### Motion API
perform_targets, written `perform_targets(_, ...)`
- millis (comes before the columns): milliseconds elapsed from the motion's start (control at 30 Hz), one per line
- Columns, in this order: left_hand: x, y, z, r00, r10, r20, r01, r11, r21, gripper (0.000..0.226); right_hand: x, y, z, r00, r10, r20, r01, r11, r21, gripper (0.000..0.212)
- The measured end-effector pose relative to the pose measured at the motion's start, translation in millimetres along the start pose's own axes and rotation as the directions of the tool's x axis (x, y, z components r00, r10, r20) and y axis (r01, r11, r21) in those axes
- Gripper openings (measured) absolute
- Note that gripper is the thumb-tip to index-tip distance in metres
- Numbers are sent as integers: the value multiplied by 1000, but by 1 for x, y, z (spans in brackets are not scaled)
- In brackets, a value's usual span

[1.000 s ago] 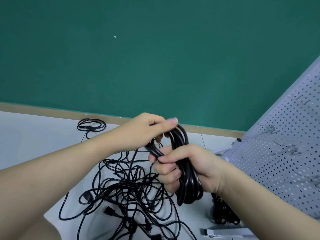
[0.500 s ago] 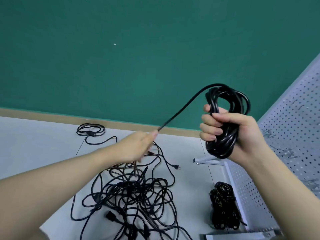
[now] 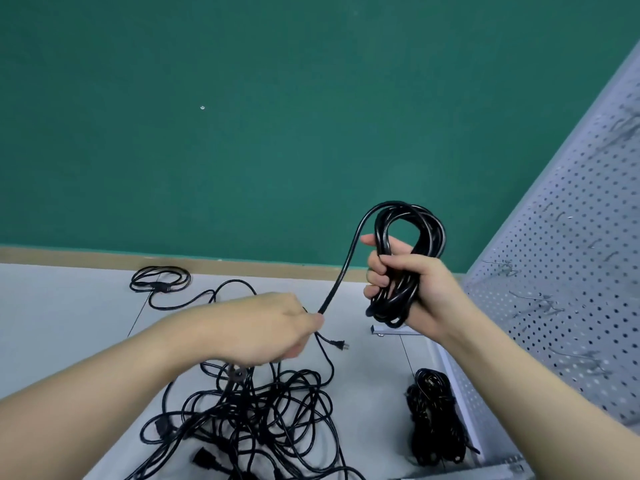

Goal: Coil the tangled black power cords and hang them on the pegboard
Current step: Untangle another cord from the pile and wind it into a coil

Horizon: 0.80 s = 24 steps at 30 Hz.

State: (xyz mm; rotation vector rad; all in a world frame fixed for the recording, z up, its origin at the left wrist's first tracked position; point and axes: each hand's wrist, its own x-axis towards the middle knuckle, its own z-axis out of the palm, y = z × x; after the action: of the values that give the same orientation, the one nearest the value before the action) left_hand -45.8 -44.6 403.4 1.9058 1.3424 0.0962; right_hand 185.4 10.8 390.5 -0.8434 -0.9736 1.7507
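Hands: two in view. Right hand has its fingers wrapped tight round one coiled black cord, loops sticking out above and below the fist, held up in front of the green wall. One free strand runs from the top of that coil down-left to the left hand, which pinches it between thumb and fingertips; the remaining fingers are curled under, not clear what else they hold.

Floor count: one big tangled pile of black cords below the left hand, number of cords in it can't be told; at least two plug ends showing, one two-prong plug just beside the left hand. One small loose loop of cord near the wall base, apart from the pile. One finished bundle lying at the foot of the pegboard.

Pegboard: one, white, perforated, on the right, several wire hooks, no cord on any of them.
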Motion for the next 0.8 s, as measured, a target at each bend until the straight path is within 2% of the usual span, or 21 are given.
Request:
perform_targets(100, 4, 3, 0, 990, 20, -143, -32, 996, -83, 56, -2, 2, 8, 999, 32, 43, -32, 999, 2, 43)
perform_targets(200, 10, -2, -5, 945, 49, -323, -105, 982, -158, 51, -4, 2, 13, 997, 37, 74, -38, 999, 2, 43)
perform_targets(333, 14, -12, 0, 908, 83, -411, -133, 987, -94, 25, -4, 7, 15, 993, 60, 103, -59, 998, -13, 48)
perform_targets(500, 25, -19, -5, 798, 138, -587, -226, 971, -80, 39, -5, 13, 23, 981, 97, 170, -91, 995, -44, 48)
perform_targets(800, 26, -24, -19, 673, 205, -710, -310, 951, -19, 52, -10, 17, 34, 949, 158, 273, -143, 987, -74, 52)
